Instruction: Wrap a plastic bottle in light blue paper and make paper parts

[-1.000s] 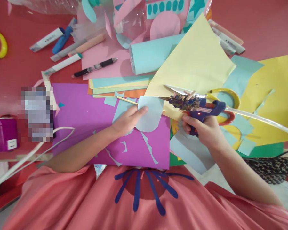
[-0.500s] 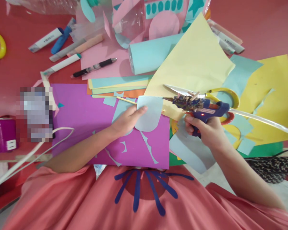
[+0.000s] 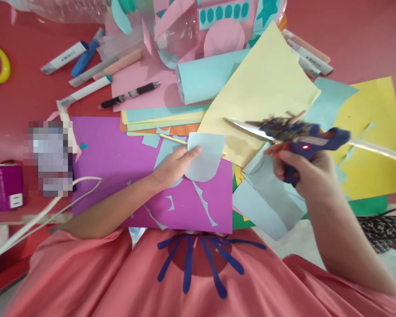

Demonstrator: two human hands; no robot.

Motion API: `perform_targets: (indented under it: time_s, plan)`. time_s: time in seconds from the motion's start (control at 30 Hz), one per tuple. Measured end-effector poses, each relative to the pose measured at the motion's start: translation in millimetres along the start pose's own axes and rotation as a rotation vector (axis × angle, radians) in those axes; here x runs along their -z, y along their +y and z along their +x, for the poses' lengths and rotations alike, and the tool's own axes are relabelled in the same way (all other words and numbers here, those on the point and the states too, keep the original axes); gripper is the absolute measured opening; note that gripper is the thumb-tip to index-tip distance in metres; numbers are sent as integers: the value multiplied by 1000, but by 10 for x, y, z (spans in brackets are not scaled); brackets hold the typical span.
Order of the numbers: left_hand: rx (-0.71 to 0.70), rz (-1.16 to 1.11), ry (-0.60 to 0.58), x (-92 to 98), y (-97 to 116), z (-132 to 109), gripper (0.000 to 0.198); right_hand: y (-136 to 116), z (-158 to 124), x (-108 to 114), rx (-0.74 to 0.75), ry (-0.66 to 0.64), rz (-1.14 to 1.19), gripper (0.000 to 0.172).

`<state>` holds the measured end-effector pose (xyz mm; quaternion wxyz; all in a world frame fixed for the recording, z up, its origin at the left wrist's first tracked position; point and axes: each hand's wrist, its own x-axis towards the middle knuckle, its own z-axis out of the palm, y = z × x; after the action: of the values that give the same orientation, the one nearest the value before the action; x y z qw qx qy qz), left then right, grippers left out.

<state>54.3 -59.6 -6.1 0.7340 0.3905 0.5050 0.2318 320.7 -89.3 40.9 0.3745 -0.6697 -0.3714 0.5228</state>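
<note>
Between thumb and fingers, my left hand (image 3: 176,165) pinches a light blue paper piece (image 3: 206,156) with a rounded lower edge. A thin pale yellow stick (image 3: 173,138) lies behind that piece, its ends showing on both sides. My right hand (image 3: 312,171) is wrapped round the handle of a blue hot glue gun (image 3: 308,143) with a red light lit. A clear glue stick (image 3: 379,150) juts from its back, and dark, crusted bits cover its front. Scissors (image 3: 246,127) lie beneath the gun, with their handles mostly hidden.
A purple sheet (image 3: 99,163) with blue scraps lies under my left arm. Behind are a black pen (image 3: 130,95), several markers (image 3: 64,57), a blue-wrapped bottle (image 3: 211,77) and a cream sheet (image 3: 257,83). A yellow sheet (image 3: 372,171) is at right, a blurred phone (image 3: 51,158) at left.
My right hand has moved the glue gun to the right, away from the light blue piece. My left hand keeps its hold in nearly the same spot.
</note>
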Motion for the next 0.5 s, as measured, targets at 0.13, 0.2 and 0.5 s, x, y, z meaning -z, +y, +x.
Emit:
perform_targets:
  time_s: [0.13, 0.2, 0.5]
  plan:
    - [1, -28, 16, 3, -13, 1, 60, -272, 246, 287, -47, 243, 138, 8]
    - [-5, -33, 38, 12, -31, 2, 55, -369, 385, 449, -150, 342, 109, 9]
    - [9, -46, 14, 36, -44, -1, 48, -211, 680, 920, -339, 472, -123, 26]
